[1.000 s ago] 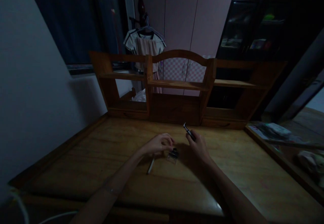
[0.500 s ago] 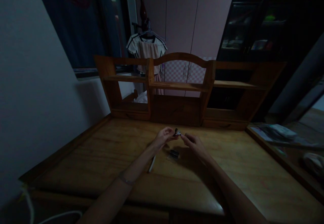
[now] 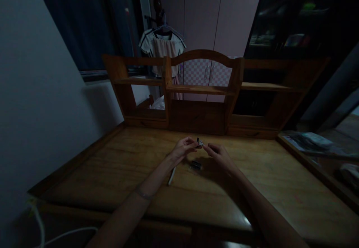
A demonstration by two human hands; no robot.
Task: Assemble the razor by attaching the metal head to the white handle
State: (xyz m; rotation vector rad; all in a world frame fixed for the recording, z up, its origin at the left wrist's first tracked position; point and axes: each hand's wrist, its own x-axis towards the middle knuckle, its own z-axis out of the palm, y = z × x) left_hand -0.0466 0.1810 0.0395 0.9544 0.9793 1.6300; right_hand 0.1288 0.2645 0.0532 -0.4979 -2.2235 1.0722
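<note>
Between my two hands, above the desk, is a small black-and-silver piece [image 3: 200, 142], too small and dim to name. My left hand [image 3: 185, 147] pinches it from the left, fingers closed. From the right, my right hand [image 3: 217, 152] meets its silver end with thumb and forefinger pressed together. On the desktop just below lie small dark pieces [image 3: 196, 165], seemingly in a clear wrapper. A thin white stick-like piece [image 3: 171, 176] lies beside my left forearm, its far end hidden behind the arm.
The wooden desk [image 3: 112, 173] carries a shelf unit [image 3: 202, 89] along its back edge. A wall [image 3: 56, 109] rises on the left. Papers [image 3: 315, 141] lie beyond the desk's right edge. A white cable [image 3: 70, 233] hangs at the lower left.
The camera view has shifted slightly. Both hands stay together at the small piece, which appears slightly turned, its dark part pointing more upward.
</note>
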